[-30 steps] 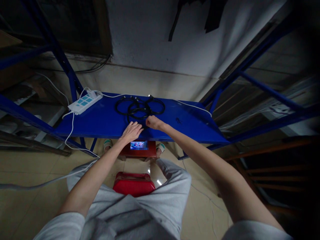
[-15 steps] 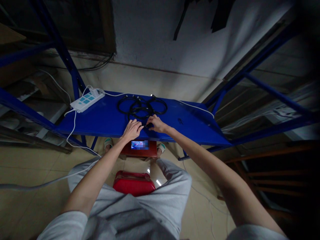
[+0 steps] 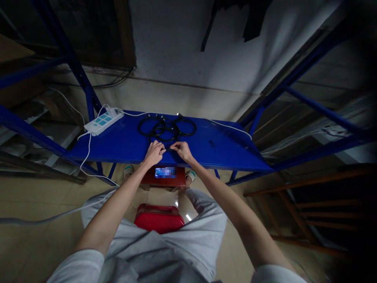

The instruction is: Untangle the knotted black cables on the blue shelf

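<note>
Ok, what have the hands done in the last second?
The left hand moved toward the right hand, and both now pinch a thin black cable between them. The looped black cables and white power strip on the blue metal shelf stayed put.

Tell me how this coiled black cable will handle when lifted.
The black cable will probably be floppy, since it lies in loose loops on the blue steel shelf. It should feel light, being thin. Its overlapping loops may well snag on each other and tangle as it comes up.
</note>
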Demonstrator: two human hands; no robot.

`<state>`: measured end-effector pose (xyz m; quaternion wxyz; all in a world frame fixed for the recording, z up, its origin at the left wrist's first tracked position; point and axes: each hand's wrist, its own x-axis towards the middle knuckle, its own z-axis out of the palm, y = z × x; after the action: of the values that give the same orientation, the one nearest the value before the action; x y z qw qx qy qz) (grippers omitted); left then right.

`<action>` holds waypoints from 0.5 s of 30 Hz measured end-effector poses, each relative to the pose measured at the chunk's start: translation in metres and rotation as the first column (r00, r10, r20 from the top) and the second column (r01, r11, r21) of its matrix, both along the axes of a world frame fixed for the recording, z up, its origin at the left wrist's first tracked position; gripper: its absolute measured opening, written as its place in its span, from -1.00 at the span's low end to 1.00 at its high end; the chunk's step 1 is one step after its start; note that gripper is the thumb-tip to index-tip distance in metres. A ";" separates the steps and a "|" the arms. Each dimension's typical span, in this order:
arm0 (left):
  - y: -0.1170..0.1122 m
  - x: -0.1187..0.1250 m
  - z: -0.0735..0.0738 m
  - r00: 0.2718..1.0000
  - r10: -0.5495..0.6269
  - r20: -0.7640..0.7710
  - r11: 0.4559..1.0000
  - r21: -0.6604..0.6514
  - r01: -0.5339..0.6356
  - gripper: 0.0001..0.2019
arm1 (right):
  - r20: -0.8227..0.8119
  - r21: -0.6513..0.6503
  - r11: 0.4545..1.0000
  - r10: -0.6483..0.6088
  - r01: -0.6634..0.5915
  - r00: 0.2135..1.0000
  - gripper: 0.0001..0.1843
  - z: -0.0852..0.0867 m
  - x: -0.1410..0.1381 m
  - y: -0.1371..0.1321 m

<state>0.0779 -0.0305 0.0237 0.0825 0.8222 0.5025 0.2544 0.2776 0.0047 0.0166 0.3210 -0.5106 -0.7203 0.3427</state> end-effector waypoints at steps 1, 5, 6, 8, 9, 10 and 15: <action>0.000 0.000 0.000 1.000 -0.004 -0.006 1.000 -0.002 0.004 -0.91 | -0.002 -0.006 1.000 0.015 -0.015 1.000 -0.81 0.000 0.000 0.000; 0.001 0.002 -0.001 1.000 -0.006 -0.028 1.000 0.005 0.006 -0.92 | 0.030 -0.034 0.983 0.182 -0.181 0.983 -0.80 0.013 0.010 0.004; 0.001 0.002 -0.001 0.999 0.001 -0.033 1.000 0.009 -0.001 -0.92 | 0.052 -0.049 0.974 0.223 -0.221 0.973 -0.77 0.018 0.013 0.006; 0.000 0.003 0.000 0.999 0.011 -0.040 1.000 0.013 -0.011 -0.91 | 0.114 -0.091 0.958 0.280 -0.271 0.953 -0.68 0.025 0.019 0.009; 0.000 0.003 0.000 0.999 0.014 -0.041 1.000 0.010 -0.013 -0.91 | 0.148 -0.109 0.953 0.297 -0.283 0.943 -0.63 0.027 0.020 0.010; 0.000 0.003 0.000 0.999 0.013 -0.041 1.000 0.005 -0.013 -0.91 | 0.177 -0.118 0.951 0.304 -0.286 0.936 -0.59 0.028 0.021 0.011; 0.001 0.003 0.000 1.000 0.018 -0.022 1.000 -0.021 -0.019 -0.92 | 0.139 -0.032 0.972 0.233 -0.231 0.963 -0.65 0.017 0.012 0.007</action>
<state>0.0808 -0.0298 0.0233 0.0835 0.8193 0.5137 0.2408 0.2899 0.0121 0.0339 0.2230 -0.4482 -0.7934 0.3463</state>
